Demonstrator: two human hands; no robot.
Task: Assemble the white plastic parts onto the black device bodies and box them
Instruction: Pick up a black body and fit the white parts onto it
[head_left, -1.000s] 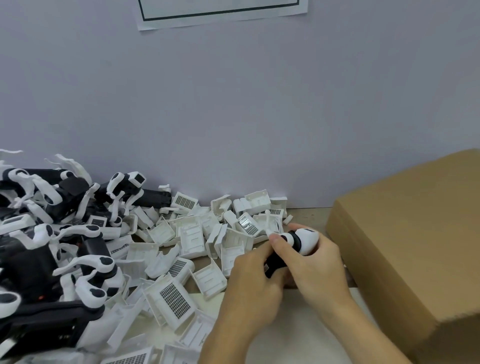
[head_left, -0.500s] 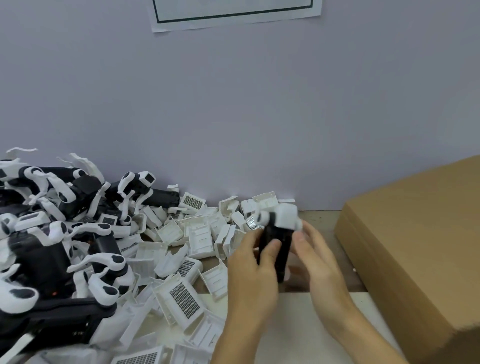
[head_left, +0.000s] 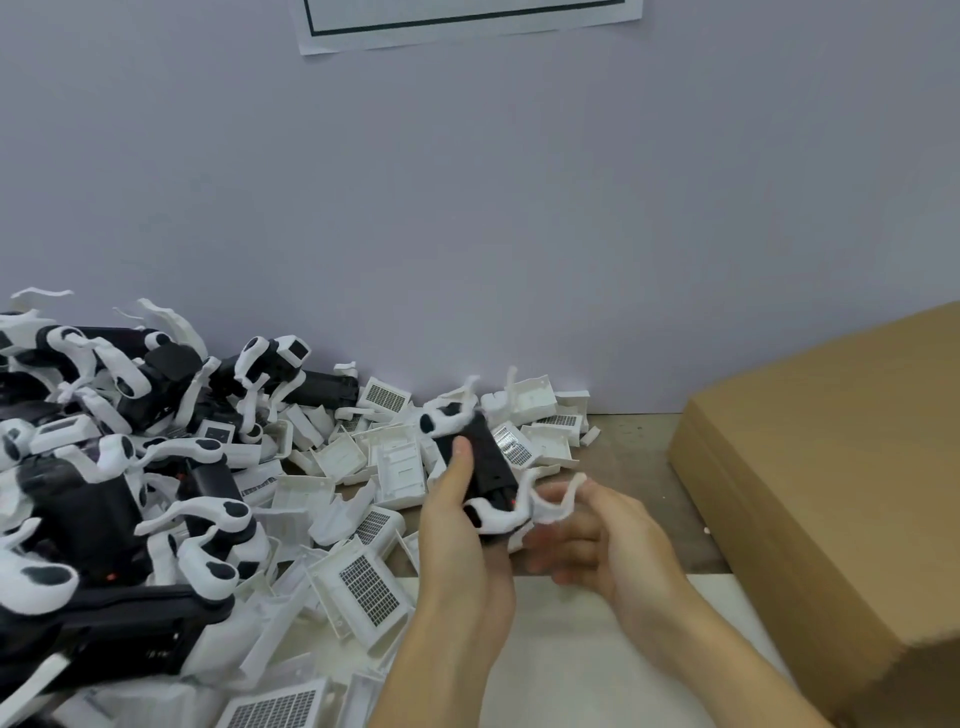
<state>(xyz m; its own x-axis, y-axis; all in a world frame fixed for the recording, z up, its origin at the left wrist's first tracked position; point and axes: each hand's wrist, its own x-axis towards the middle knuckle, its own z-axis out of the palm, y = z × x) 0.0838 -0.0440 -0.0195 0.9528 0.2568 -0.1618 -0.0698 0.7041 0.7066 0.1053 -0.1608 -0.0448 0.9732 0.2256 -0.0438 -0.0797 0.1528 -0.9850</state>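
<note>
**benchrat:** Since half a second back, the black device body has tipped from upright to slanting, long axis running up-left to down-right, over the table edge beside the cardboard box.

**klik_fit:** Yep, left hand grips it. Right hand sits nearer its lower end; blurred fingers touch the curved white plastic part, grasp unclear.

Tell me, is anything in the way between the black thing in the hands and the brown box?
Nothing visible is. The left hand grips the black device body, with the right hand beside it. Between them and the cardboard box lies only bare tabletop. The box looks closed on top, though.
</note>
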